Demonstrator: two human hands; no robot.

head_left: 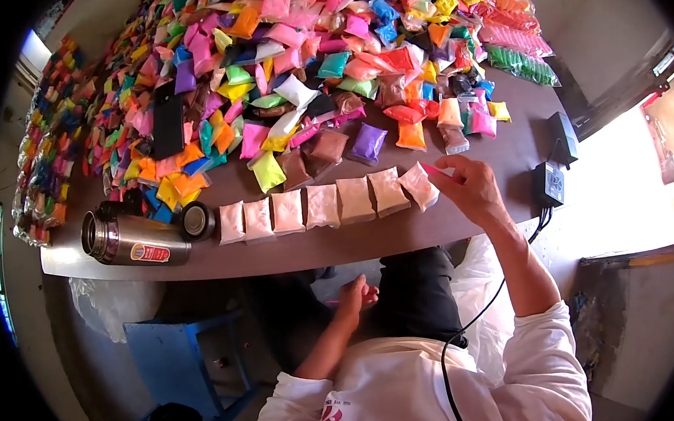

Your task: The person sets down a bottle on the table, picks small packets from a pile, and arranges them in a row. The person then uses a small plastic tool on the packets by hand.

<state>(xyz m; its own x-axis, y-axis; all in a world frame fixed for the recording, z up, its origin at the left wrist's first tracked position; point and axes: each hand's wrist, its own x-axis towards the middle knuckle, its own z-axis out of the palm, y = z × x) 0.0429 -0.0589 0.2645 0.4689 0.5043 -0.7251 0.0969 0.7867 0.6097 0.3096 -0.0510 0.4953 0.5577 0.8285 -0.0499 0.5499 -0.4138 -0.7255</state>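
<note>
My right hand (471, 188) is over the table's front edge, thumb and fingers pinched on a thin pink strip (436, 170). The strip reaches the top corner of a pale, cream-coloured packet (419, 186), the rightmost and slightly tilted one in a row. Several similar packets (322, 206) stretch leftward from it along the front of the table. Below the table edge, over my lap, my left hand (357, 294) has its fingers curled closed. Whatever it may hold is hidden.
A large heap of coloured packets (252, 84) covers the back of the brown table (293, 252). A black phone (167, 122) lies on it. At left are a steel flask (134, 238) and its lid (196, 219). Right are a black box (549, 183) and cable; a blue stool (165, 360) stands below.
</note>
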